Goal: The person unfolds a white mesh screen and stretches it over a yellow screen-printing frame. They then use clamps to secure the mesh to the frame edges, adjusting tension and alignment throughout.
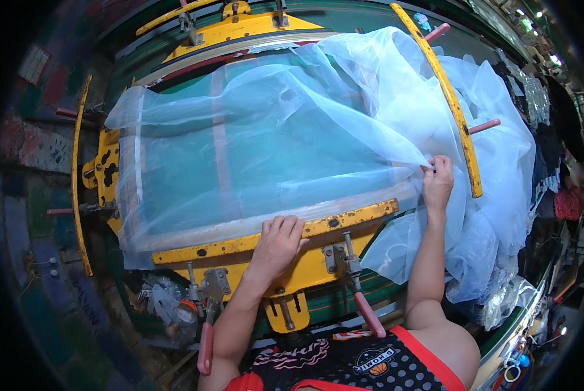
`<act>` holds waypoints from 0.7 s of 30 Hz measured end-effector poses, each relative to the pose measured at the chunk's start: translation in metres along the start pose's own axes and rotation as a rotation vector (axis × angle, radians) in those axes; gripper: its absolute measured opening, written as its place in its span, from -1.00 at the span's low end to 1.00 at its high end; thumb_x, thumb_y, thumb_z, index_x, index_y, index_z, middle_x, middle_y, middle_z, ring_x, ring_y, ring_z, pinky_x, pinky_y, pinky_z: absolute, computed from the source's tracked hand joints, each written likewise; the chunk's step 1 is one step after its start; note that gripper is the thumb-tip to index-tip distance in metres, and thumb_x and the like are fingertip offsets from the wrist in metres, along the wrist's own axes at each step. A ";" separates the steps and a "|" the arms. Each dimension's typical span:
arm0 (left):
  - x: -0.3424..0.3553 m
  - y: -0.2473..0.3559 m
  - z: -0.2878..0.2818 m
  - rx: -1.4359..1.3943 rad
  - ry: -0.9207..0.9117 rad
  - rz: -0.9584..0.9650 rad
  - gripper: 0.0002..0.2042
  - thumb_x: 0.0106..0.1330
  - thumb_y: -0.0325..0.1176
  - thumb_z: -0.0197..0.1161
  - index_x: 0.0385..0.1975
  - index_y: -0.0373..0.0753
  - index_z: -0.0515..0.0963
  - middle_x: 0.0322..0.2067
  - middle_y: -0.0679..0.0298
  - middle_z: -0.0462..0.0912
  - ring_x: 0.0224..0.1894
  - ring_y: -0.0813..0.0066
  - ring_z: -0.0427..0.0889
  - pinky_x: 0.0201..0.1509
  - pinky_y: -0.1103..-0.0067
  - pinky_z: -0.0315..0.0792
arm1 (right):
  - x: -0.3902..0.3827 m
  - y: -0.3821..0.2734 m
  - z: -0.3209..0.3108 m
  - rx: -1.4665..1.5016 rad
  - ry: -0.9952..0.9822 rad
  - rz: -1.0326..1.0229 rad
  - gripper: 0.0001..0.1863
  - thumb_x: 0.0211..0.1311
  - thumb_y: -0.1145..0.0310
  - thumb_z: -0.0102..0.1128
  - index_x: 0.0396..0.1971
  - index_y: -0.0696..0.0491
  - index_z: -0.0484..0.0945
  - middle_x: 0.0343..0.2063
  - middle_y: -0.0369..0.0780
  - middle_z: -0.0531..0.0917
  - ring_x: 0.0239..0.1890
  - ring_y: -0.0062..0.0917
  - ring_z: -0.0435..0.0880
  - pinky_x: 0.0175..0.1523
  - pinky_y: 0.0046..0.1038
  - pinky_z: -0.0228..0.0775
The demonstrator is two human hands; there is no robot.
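Sheer white mesh fabric (285, 156) lies over a rectangular frame, nearly flat on the left and in loose folds toward the right. My right hand (438, 179) is closed in a pinch on a gathered piece of this mesh at the frame's right end. On the near side, my left hand (277, 246) curls its fingers over a yellow clamp bar (334, 223), thumb to the right. This bar lies along the mesh's near edge. Beneath it are a yellow clamp body and two pink-handled toggle clamps; one pink handle (369, 315) points toward me.
More yellow clamp bars stand at the left (78, 176), the far side (174, 16) and the right (443, 91), the last raised over bunched mesh. Crumpled clear plastic (500, 296) hangs at the right. A bag with a tape roll (186, 311) sits below the near left corner.
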State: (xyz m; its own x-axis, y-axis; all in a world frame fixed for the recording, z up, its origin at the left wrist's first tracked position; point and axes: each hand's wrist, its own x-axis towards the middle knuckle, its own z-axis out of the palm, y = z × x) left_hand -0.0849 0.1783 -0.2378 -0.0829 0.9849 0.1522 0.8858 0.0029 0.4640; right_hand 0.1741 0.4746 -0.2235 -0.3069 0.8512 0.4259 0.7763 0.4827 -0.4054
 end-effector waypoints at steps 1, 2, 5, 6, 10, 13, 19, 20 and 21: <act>0.000 0.000 0.000 0.002 0.001 -0.001 -0.56 0.15 -0.27 0.38 0.00 -0.32 0.48 -0.08 0.15 0.50 0.00 0.20 0.46 0.03 0.31 0.32 | 0.002 -0.001 -0.003 -0.004 0.014 -0.008 -0.83 0.02 0.68 0.19 -0.34 0.23 0.52 -0.20 -0.08 0.54 -0.19 -0.16 0.58 -0.07 -0.26 0.44; 0.000 0.001 0.000 0.004 0.003 0.001 -0.56 0.15 -0.27 0.38 -0.01 -0.32 0.48 -0.08 0.15 0.50 0.00 0.20 0.46 0.03 0.31 0.32 | 0.004 -0.002 -0.005 -0.003 0.038 -0.025 -0.84 0.01 0.69 0.18 -0.34 0.24 0.52 -0.22 -0.08 0.54 -0.21 -0.16 0.58 -0.08 -0.26 0.45; 0.000 0.001 -0.001 -0.002 0.008 -0.001 -0.56 0.15 -0.27 0.37 -0.01 -0.33 0.48 -0.08 0.15 0.50 0.00 0.20 0.46 0.03 0.31 0.31 | 0.006 -0.003 -0.007 0.057 -0.024 0.035 -0.85 0.00 0.70 0.17 -0.36 0.25 0.53 -0.23 -0.08 0.54 -0.23 -0.16 0.59 -0.11 -0.25 0.46; 0.000 0.001 -0.001 0.010 0.010 0.004 -0.56 0.15 -0.27 0.38 -0.01 -0.33 0.48 -0.08 0.15 0.50 0.00 0.20 0.46 0.03 0.31 0.31 | 0.005 -0.004 -0.007 -0.019 -0.050 0.059 -0.85 0.00 0.70 0.18 -0.37 0.25 0.54 -0.23 -0.08 0.54 -0.23 -0.16 0.60 -0.11 -0.25 0.46; 0.000 0.001 0.000 0.017 0.016 0.004 -0.55 0.14 -0.28 0.38 0.00 -0.33 0.48 -0.08 0.16 0.50 -0.01 0.22 0.47 0.02 0.32 0.31 | 0.005 -0.003 -0.003 -0.110 -0.092 0.066 -0.86 0.00 0.68 0.23 -0.37 0.25 0.57 -0.24 -0.07 0.55 -0.23 -0.16 0.60 -0.12 -0.25 0.46; -0.001 0.001 0.003 0.021 0.021 0.007 -0.55 0.14 -0.28 0.38 0.01 -0.34 0.48 -0.09 0.17 0.50 -0.02 0.23 0.47 0.01 0.33 0.31 | 0.004 -0.003 -0.001 -0.123 -0.079 0.049 -0.87 0.00 0.65 0.27 -0.38 0.24 0.58 -0.24 -0.07 0.55 -0.23 -0.14 0.61 -0.12 -0.24 0.45; -0.004 0.001 0.007 0.038 0.028 0.022 -0.54 0.15 -0.28 0.38 0.01 -0.34 0.49 -0.09 0.19 0.51 -0.02 0.25 0.47 0.00 0.33 0.30 | 0.008 -0.004 0.001 -0.158 -0.072 0.032 -0.88 0.00 0.62 0.29 -0.40 0.24 0.60 -0.23 -0.06 0.56 -0.21 -0.14 0.61 -0.11 -0.23 0.45; -0.004 0.001 0.008 0.041 0.030 0.023 -0.55 0.15 -0.28 0.38 0.01 -0.34 0.49 -0.09 0.19 0.51 -0.02 0.25 0.47 0.00 0.33 0.30 | 0.009 -0.004 0.001 -0.159 -0.071 0.032 -0.88 0.00 0.62 0.29 -0.40 0.24 0.60 -0.23 -0.06 0.56 -0.20 -0.14 0.61 -0.10 -0.23 0.45; -0.004 0.001 0.008 0.042 0.027 0.021 -0.54 0.15 -0.28 0.38 0.01 -0.34 0.49 -0.08 0.19 0.51 -0.02 0.25 0.47 0.00 0.33 0.30 | 0.009 -0.004 0.001 -0.169 -0.077 0.039 -0.88 0.00 0.61 0.29 -0.40 0.24 0.60 -0.23 -0.06 0.56 -0.20 -0.14 0.61 -0.10 -0.23 0.45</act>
State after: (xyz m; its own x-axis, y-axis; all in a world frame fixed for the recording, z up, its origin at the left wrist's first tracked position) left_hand -0.0796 0.1754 -0.2452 -0.0761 0.9797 0.1854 0.9058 -0.0098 0.4235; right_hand 0.1673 0.4804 -0.2191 -0.3105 0.8851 0.3468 0.8680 0.4127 -0.2763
